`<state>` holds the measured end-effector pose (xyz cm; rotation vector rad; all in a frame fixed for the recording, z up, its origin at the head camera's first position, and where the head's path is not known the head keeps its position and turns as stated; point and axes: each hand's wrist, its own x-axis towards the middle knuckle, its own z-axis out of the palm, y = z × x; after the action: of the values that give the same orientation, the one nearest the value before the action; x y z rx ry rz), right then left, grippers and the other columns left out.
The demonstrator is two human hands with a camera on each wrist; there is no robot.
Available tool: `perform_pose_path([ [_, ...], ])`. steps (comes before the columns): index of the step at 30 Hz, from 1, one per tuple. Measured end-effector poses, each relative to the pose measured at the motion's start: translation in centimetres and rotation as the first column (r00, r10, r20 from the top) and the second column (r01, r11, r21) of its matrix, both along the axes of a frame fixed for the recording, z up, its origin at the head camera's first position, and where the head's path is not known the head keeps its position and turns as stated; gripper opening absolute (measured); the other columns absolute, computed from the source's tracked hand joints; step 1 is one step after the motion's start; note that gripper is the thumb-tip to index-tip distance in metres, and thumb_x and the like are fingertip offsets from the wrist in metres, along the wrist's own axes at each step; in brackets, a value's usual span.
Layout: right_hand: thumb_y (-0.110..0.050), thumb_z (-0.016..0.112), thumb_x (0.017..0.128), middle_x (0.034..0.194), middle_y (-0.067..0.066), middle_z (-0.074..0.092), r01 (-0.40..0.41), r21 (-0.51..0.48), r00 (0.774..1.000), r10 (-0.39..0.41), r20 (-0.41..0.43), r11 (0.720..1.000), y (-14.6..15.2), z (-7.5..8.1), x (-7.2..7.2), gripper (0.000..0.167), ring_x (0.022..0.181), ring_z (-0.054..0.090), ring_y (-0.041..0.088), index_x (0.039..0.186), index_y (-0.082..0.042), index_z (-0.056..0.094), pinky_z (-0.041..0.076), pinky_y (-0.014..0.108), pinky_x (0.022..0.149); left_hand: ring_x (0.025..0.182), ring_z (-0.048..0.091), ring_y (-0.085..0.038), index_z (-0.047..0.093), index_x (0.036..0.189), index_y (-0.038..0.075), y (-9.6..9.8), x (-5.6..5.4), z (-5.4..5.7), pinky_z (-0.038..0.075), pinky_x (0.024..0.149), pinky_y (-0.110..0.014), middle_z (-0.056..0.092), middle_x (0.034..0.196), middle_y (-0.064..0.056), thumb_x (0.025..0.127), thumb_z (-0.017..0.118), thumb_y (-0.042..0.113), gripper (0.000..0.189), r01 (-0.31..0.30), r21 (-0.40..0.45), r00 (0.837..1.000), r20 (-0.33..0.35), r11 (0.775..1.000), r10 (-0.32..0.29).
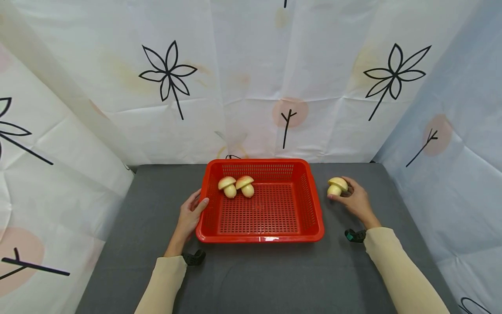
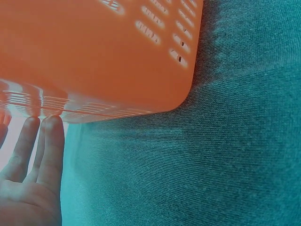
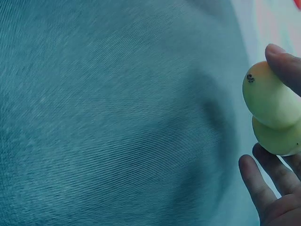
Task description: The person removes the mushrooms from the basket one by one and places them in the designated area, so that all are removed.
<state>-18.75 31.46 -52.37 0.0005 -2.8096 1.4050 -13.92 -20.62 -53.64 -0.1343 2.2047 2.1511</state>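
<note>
My left hand (image 1: 192,211) holds the left side of a red plastic basket (image 1: 259,239), thumb over the rim. In the left wrist view its fingers (image 2: 51,146) are fairly straight, tips at the basket's outer wall (image 2: 108,70). Inside the basket, two toy mushrooms (image 1: 245,186) with yellow and reddish caps lie side by side near the back left corner. To the right of the basket, my right hand (image 1: 356,201) pinches a third toy mushroom (image 1: 337,185) between thumb and fingers. The right wrist view shows this mushroom's pale stem (image 3: 270,99) with a small dark mark, above the table cloth.
A dark grey cloth covers the table (image 1: 255,279). White curtains (image 1: 243,65) printed with black leaves and pink circles stand behind and at both sides. Each wrist wears a black band (image 1: 354,236).
</note>
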Motion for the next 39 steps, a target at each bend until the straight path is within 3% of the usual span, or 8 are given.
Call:
perform_pose_path([
  [7, -0.025, 0.084, 0.087, 0.146, 0.035, 0.041, 0.034, 0.098, 0.999, -0.035, 0.014, 0.995, 0.6, -1.5, -0.2, 0.091, 0.129, 0.047, 0.051, 0.153, 0.008, 0.031, 0.046, 0.06, 0.101, 0.124, 0.057, -0.044, 0.039, 0.155, 0.009, 0.0, 0.0, 0.1, 0.058, 0.091, -0.042, 0.051, 0.146, -0.022, 0.103, 0.063, 0.025, 0.06, 0.002, 0.015, 1.0, -0.012, 1.0, -0.002],
  [17, -0.023, 0.084, 0.086, 0.146, 0.034, 0.041, 0.058, 0.15, 0.998, -0.062, 0.021, 0.987, 0.1, -1.5, -0.3, 0.092, 0.127, 0.045, 0.049, 0.155, 0.005, 0.03, 0.04, 0.063, 0.103, 0.124, 0.057, -0.042, 0.039, 0.156, 0.01, -0.1, 0.0, 0.1, 0.059, 0.089, -0.036, 0.051, 0.146, -0.021, 0.103, 0.062, 0.026, 0.06, 0.008, 0.013, 1.0, -0.012, 1.0, -0.008],
  [25, -0.027, 0.083, 0.087, 0.148, 0.034, 0.04, 0.041, 0.162, 0.998, -0.047, 0.033, 0.986, 0.1, -1.4, -0.5, 0.092, 0.131, 0.041, 0.051, 0.155, 0.003, 0.03, 0.035, 0.066, 0.106, 0.126, 0.056, -0.042, 0.039, 0.156, 0.009, -0.1, 0.0, 0.2, 0.058, 0.091, -0.037, 0.05, 0.147, -0.021, 0.103, 0.062, 0.026, 0.06, 0.009, 0.008, 1.0, -0.013, 1.0, -0.009],
  [39, -0.023, 0.083, 0.087, 0.148, 0.036, 0.04, 0.003, 0.109, 0.999, -0.008, 0.046, 0.994, 0.1, -1.3, -0.8, 0.09, 0.13, 0.046, 0.051, 0.155, 0.005, 0.029, 0.045, 0.06, 0.102, 0.126, 0.056, -0.043, 0.037, 0.157, 0.01, -0.2, 0.1, 0.0, 0.057, 0.092, -0.04, 0.05, 0.148, -0.021, 0.103, 0.062, 0.028, 0.062, 0.017, 0.004, 1.0, -0.009, 1.0, -0.017],
])
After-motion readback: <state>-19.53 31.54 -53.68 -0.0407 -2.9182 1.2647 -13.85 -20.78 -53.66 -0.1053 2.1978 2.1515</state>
